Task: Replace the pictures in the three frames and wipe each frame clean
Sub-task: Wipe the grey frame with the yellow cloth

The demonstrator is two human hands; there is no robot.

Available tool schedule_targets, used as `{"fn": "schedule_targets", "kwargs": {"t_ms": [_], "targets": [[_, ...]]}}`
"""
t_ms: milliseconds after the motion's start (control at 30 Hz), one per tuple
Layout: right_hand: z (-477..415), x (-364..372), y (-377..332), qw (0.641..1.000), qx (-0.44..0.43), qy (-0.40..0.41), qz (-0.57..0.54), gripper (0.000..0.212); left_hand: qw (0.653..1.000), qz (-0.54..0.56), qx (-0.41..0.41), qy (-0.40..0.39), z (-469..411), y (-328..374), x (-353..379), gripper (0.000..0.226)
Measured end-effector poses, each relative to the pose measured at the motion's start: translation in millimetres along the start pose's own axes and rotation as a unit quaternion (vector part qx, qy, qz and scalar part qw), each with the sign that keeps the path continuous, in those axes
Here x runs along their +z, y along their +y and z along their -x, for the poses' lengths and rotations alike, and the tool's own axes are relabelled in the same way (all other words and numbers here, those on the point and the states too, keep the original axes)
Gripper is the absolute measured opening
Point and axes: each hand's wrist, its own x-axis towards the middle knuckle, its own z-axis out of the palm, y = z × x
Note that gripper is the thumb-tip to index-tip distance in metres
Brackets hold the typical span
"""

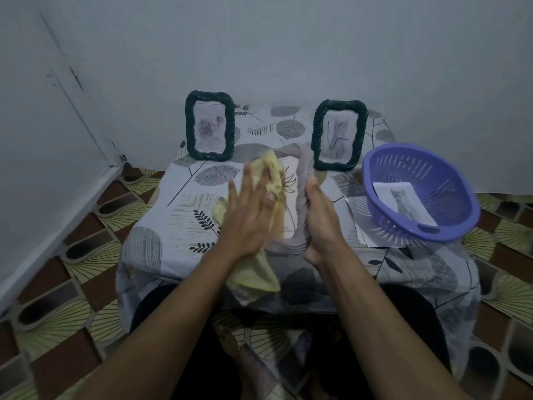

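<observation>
It looked like a corner of a home: painted walls, patterned floor, a cloth-draped worktop, picture frames, a plastic basket.

Yellow cloth here: soft, crumpled, matt. The pale frame has a twisted, ropy border, ridged all round, though it's blurred. Same braided rim on the dark frame on the left and the dark frame on the right, rough-looking. Purple basket: smooth moulded plastic, slotted, faintly glossy. Paper print inside it, matt. My surface wears printed fabric, matt, lightly creased. The floor is patterned, with a sheen.
</observation>
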Motion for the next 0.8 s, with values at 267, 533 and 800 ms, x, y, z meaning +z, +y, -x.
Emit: {"fn": "schedule_targets", "kwargs": {"t_ms": [267, 533, 800], "targets": [[-1, 3, 7, 1.0, -0.021, 0.015, -0.018, 0.055, 0.981, 0.155, -0.106, 0.04, 0, 17, -17, 0.057], [-4, -5, -5, 0.999, -0.022, 0.03, -0.031, 0.066, 0.993, 0.116, -0.031, 0.007, 35, 16, -8, 0.06], [16, 10, 13, 0.996, 0.008, 0.002, 0.092, 0.05, 0.994, -0.015, -0.082, 0.073, -18, 3, -27, 0.063]]}}
